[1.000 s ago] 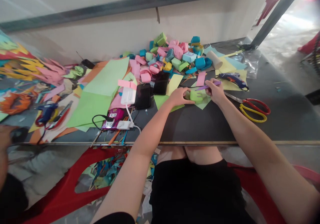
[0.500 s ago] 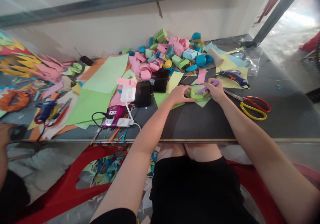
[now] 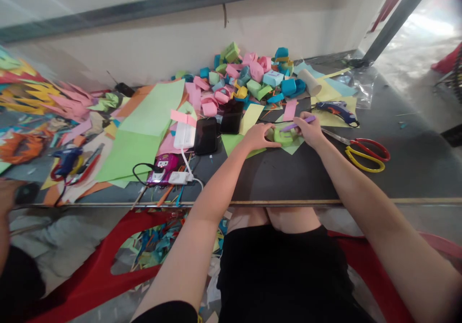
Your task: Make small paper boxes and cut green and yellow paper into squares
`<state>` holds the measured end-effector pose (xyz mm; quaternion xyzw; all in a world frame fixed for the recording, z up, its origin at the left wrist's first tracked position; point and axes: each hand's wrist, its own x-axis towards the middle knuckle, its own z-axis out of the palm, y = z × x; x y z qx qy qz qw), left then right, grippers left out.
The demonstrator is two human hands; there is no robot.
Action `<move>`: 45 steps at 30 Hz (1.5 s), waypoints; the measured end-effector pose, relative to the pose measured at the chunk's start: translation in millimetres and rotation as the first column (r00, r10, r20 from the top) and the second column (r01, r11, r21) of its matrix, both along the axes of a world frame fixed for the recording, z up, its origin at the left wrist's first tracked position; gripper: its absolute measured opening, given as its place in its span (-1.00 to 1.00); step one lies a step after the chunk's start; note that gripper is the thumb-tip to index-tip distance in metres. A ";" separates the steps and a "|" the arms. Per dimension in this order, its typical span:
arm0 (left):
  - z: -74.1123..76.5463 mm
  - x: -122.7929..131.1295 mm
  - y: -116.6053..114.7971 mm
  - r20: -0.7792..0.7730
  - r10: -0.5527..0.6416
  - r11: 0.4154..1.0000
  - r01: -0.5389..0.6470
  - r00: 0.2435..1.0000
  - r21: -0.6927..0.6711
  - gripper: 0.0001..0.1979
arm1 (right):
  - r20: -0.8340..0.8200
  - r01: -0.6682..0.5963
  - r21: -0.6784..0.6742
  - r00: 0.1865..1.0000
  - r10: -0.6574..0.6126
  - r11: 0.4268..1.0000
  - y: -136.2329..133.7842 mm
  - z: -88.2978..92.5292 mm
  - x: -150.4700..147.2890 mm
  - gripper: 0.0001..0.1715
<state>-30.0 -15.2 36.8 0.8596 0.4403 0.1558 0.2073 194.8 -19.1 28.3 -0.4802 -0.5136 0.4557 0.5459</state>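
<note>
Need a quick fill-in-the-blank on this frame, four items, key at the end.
1. The pen-like tool in the right hand is coloured ____.
2. The folded paper piece beside the left hand is coloured ____.
3. The scissors have one red handle and one ____ handle.
4. In the picture, the beige tube lies to the ____ of the paper pile.

Missing words: purple; green; yellow; right.

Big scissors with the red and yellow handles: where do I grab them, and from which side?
I'd hold the scissors by the red loop and yellow loop, probably coming from the right. They lie flat with loops to the right, while the metal blades point left, toward the right hand.
</note>
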 end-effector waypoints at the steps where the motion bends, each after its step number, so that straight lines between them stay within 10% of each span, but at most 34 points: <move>1: -0.1 0.1 -0.1 0.001 0.000 1.000 0.000 1.000 0.000 -0.31 | 0.003 -0.026 -0.015 1.000 0.026 1.000 0.1 -0.2 -0.1 -0.44; 45: -1.6 0.0 1.0 0.041 -0.009 1.000 0.009 0.999 -0.008 -0.33 | 0.000 0.013 -0.079 1.000 -0.013 0.997 0.8 2.5 -2.0 -0.54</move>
